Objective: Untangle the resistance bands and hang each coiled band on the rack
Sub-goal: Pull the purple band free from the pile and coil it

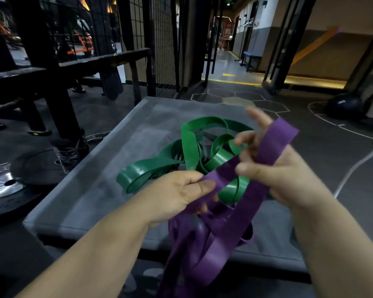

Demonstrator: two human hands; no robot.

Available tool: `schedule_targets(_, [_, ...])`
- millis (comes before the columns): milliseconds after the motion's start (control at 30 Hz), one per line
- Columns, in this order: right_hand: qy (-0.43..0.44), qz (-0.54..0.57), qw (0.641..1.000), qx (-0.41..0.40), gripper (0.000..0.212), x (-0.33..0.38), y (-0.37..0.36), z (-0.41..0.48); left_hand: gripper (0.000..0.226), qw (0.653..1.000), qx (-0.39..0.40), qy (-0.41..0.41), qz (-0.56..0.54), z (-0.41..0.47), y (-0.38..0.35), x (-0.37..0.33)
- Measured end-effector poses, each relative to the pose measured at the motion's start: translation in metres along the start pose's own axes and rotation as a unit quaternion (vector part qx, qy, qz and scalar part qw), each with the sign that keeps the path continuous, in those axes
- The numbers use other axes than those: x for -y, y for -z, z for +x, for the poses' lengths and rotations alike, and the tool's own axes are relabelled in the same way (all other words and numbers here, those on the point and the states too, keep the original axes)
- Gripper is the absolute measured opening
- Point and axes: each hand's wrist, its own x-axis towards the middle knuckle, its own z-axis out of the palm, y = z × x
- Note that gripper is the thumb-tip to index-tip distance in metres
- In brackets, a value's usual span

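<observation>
There are two bands, one green band (190, 147) and one purple band (205, 250), and two hands. The green band lies in a twisted, loopy pile on the gray pad (91, 190), at 12 o'clock from the left hand (172, 196). The left hand pinches the flat purple band and the right hand (284, 179), at 3 o'clock, curls around it, with its loops hanging toward 6 o'clock.

Grey padded platform (91, 196) under a tangled green band (190, 151).
</observation>
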Motion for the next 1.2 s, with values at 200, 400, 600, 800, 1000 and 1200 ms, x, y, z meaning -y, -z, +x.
schedule_targets(200, [-0.055,-0.124,0.986,0.094,0.064,0.003,-0.023,-0.004,0.029,0.995,0.006,-0.06,-0.081,-0.008,-0.003,-0.015])
schedule_targets(400, [-0.009,-0.181,0.981,-0.073,0.03,0.009,-0.016,-0.001,0.013,0.994,0.086,-0.038,-0.05,-0.002,0.01,0.006])
schedule_targets(600, [-0.063,-0.205,0.961,-0.175,0.022,-0.005,-0.006,-0.003,0.011,1.0,0.017,-0.022,0.004,0.003,0.007,0.011])
schedule_targets(800, [-0.174,-0.167,0.969,-0.046,0.037,-0.015,0.004,-0.008,0.021,0.986,-0.11,-0.095,0.08,-0.002,0.014,-0.003])
schedule_targets(1000, [-0.184,0.03,0.976,-0.116,0.043,-0.016,-0.009,-0.003,0.021,0.936,-0.092,-0.121,0.317,-0.022,0.025,-0.025])
schedule_targets(1200, [-0.218,0.085,0.971,-0.039,0.038,-0.017,-0.038,-0.01,0.028,0.943,-0.051,-0.087,0.316,-0.021,0.014,-0.022])
